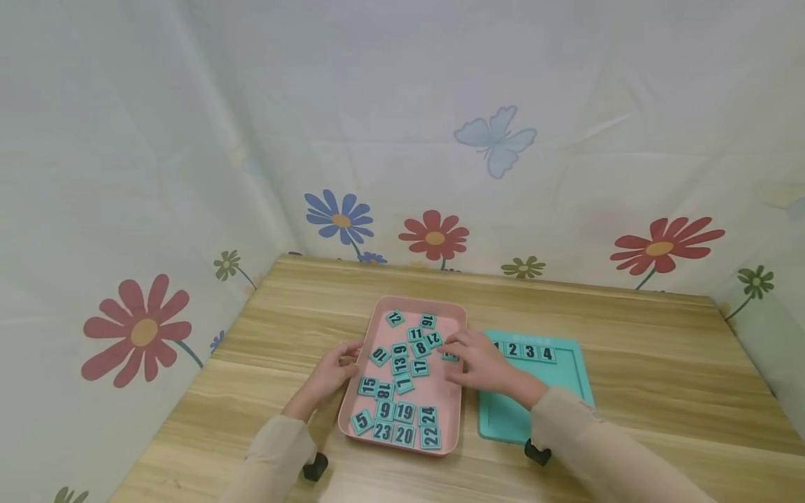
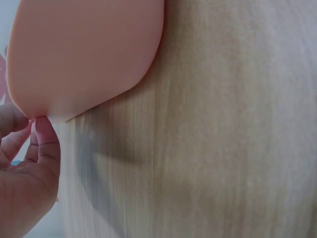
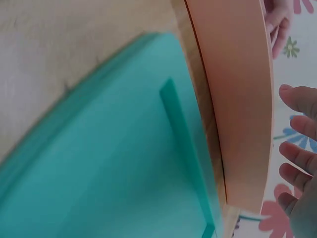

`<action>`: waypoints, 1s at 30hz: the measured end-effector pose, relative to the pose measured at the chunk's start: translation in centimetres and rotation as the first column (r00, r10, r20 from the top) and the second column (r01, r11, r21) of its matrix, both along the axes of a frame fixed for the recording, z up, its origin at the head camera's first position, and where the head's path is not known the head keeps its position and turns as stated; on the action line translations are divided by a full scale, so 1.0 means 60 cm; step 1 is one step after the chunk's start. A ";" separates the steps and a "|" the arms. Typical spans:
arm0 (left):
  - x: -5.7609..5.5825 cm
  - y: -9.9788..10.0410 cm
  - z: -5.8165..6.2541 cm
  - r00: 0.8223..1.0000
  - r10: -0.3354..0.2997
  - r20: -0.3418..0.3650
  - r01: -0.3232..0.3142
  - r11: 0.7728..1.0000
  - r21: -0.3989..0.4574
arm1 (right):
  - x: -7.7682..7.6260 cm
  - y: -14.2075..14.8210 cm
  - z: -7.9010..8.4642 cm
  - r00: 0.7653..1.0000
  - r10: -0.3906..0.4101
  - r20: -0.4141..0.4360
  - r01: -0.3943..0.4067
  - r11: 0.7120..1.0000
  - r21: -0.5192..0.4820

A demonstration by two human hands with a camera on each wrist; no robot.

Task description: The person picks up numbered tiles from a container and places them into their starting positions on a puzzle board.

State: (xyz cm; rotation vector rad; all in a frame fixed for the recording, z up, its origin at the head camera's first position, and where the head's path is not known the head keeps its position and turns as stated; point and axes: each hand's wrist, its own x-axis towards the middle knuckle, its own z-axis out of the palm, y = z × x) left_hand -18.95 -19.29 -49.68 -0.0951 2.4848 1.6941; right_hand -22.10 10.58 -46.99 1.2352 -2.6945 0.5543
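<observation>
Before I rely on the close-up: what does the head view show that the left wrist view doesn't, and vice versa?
Only the head view shows the numbered tiles, the teal board and the blue butterfly. Only the left wrist view shows the outer left wall of the pink tray broadly. Both show that tray, the left hand and the wooden table.

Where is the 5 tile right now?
In the head view, the 5 tile lies in the near-left corner of the pink tray, just left of the 23 tile and below the 15 tile.
</observation>
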 end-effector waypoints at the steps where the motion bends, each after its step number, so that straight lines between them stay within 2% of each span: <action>1: 0.000 0.000 0.000 1.000 0.000 0.002 0.000 1.000 0.000 | 0.001 -0.003 -0.002 1.000 0.014 0.002 -0.014 1.000 0.001; 8: 0.000 0.001 0.003 1.000 0.007 0.012 -0.007 1.000 -0.004 | 0.015 -0.020 -0.011 0.996 0.076 0.055 -0.077 0.997 0.019; 19: 0.002 0.003 0.004 1.000 0.010 0.014 -0.010 1.000 -0.021 | 0.039 -0.049 -0.019 0.987 0.155 0.036 -0.157 0.983 0.093; 30: 0.003 0.001 -0.002 1.000 0.001 0.001 -0.001 1.000 -0.026 | 0.065 -0.112 -0.018 0.959 0.283 0.017 -0.282 0.950 0.130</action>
